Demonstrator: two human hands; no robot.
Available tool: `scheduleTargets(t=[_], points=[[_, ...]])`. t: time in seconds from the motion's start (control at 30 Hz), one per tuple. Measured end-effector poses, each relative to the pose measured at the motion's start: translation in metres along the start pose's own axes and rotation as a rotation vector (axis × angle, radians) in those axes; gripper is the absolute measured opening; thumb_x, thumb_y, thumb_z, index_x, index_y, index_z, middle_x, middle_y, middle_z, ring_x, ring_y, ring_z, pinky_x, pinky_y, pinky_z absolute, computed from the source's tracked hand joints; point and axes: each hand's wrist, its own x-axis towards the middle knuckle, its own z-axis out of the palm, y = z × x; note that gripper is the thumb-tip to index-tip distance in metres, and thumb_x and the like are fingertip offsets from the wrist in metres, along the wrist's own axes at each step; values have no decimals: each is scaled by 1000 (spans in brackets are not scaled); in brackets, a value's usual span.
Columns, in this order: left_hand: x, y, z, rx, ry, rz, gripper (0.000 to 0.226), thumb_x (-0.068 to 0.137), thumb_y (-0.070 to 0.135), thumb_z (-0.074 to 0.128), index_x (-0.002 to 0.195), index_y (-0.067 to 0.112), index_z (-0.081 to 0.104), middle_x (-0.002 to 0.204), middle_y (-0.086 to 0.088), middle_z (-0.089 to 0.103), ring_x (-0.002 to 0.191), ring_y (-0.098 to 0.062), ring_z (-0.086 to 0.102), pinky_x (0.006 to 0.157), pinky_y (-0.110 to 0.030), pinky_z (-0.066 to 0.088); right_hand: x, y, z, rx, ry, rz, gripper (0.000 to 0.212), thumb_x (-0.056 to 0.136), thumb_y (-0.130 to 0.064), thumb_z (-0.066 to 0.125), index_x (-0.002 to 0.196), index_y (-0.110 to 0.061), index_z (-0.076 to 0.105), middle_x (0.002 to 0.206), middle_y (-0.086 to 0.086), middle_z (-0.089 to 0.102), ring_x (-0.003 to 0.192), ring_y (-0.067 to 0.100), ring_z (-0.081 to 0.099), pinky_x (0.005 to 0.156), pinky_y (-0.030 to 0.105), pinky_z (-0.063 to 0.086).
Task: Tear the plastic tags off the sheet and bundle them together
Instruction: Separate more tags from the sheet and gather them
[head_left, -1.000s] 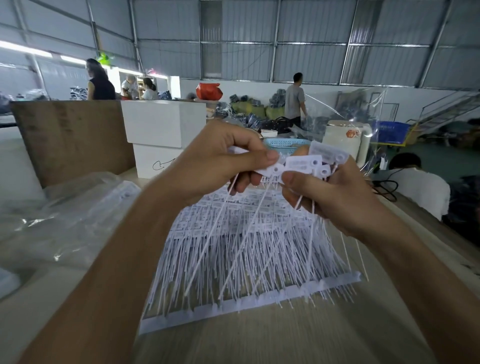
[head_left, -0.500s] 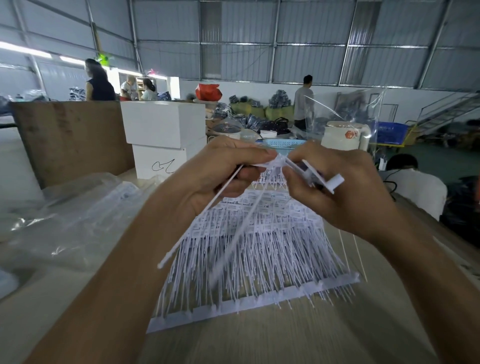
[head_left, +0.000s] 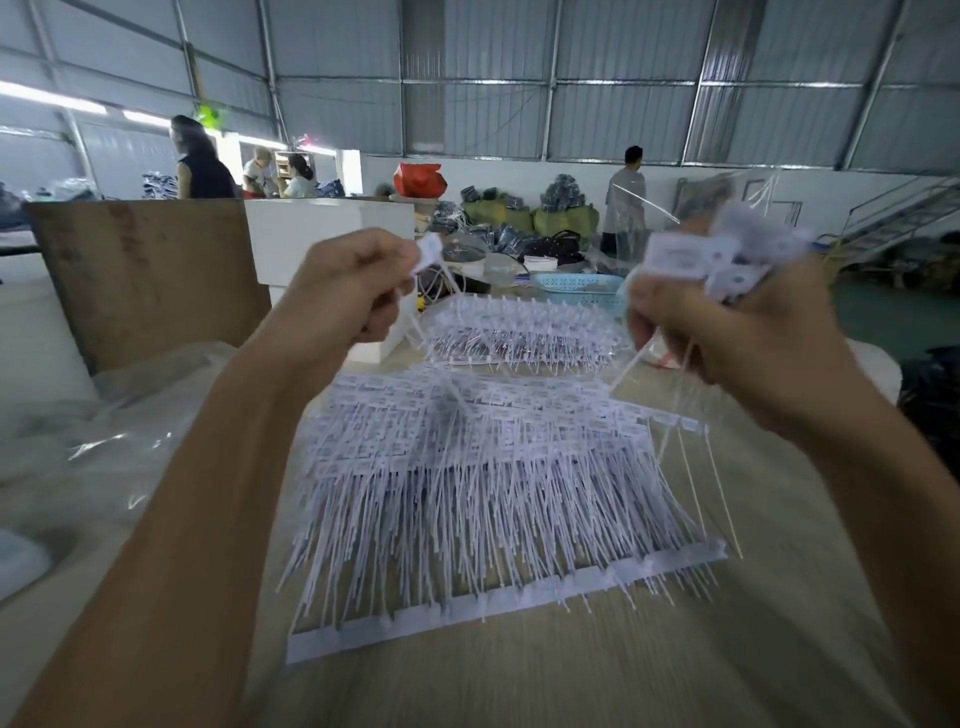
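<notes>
White tags (head_left: 467, 467); turquoise lattice basket (head_left: 576, 285); red bag (head_left: 420, 179).

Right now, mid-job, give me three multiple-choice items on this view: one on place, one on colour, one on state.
1. Where does the tag sheet lie?
A. on the wooden table
B. in the blue basket
C. on the white box

2. What colour is the basket behind the sheets?
A. red
B. light blue
C. black

3. What is the right hand doing?
A. resting flat on the table
B. hanging idle
C. gripping a bundle of tags

Key: 1 A, the sheet lies flat on the table. 2 B, its lattice wall is pale blue. 3 C, the bundle of tags sticks out of its curled fingers.
</notes>
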Motion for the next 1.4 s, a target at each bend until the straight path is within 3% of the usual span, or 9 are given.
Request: scheduleTargets(t=[0.1, 0.23, 0.3, 0.47, 0.73, 1.03, 1.17, 1.27, 1.4], points=[[-8, 4, 17, 88, -277, 90, 12, 96, 9, 62, 98, 6, 73, 74, -5, 60, 61, -12, 53, 55, -21, 46, -1, 15, 10, 15, -202, 209, 4, 94, -15, 66, 96, -17, 64, 76, 3, 76, 46, 20, 42, 37, 23, 31], [-17, 12, 33, 93, -569, 118, 27, 90, 8, 64, 115, 7, 73, 81, -8, 72, 71, -16, 65, 64, -23, 54, 1, 30, 25, 46, -165, 214, 8, 97, -7, 65, 94, -12, 72, 60, -8, 68, 41, 12, 33, 39, 20, 27], [-20, 14, 41, 131, -611, 129, 25, 89, 8, 66, 113, 7, 74, 84, -14, 72, 66, -19, 65, 60, -24, 53, 0, 34, 31, 99, -154, 258, 7, 96, -10, 67, 96, -15, 73, 52, -8, 60, 40, 9, 33, 39, 20, 26], [-21, 16, 57, 211, -450, 237, 11, 89, 9, 72, 99, 4, 72, 73, -11, 70, 54, -24, 62, 51, -27, 50, -2, 33, 38, 399, -159, 358, 23, 95, -33, 67, 86, -12, 73, 61, 6, 60, 42, 14, 35, 40, 21, 25], [-23, 16, 64, 174, -379, 274, 23, 88, 14, 77, 94, -1, 60, 70, -25, 66, 47, -29, 59, 44, -31, 48, -4, 28, 42, 462, -198, 348, 27, 88, -49, 68, 82, -24, 74, 57, 2, 56, 43, 10, 38, 41, 22, 22], [-27, 18, 81, 177, -244, 276, 17, 92, 11, 71, 83, 0, 62, 51, -3, 60, 36, -11, 44, 41, -17, 33, -2, 23, 33, 107, -227, 135, 17, 90, -3, 74, 78, 2, 63, 54, -2, 60, 44, 3, 49, 47, 13, 38], [-26, 20, 89, 121, -159, 195, 19, 92, 9, 71, 82, -6, 64, 50, -7, 59, 35, -10, 44, 40, -15, 32, -2, 24, 35, -116, -169, 6, 21, 90, -10, 74, 75, -21, 64, 63, -11, 61, 54, 5, 52, 54, 19, 40], [-25, 21, 91, 85, -115, 109, 22, 91, 9, 72, 77, -6, 64, 48, -10, 56, 37, -17, 42, 39, -16, 30, -2, 26, 38, -309, -104, -114, 19, 86, -19, 73, 77, -20, 56, 66, -4, 61, 55, 14, 52, 53, 20, 38], [-23, 20, 94, 69, -56, -27, 21, 86, 9, 73, 69, 1, 64, 45, -8, 54, 47, -21, 43, 44, -22, 28, -1, 31, 42, -691, -113, -301, 26, 83, -17, 73, 89, -26, 49, 65, 3, 65, 52, 25, 55, 50, 35, 47]])
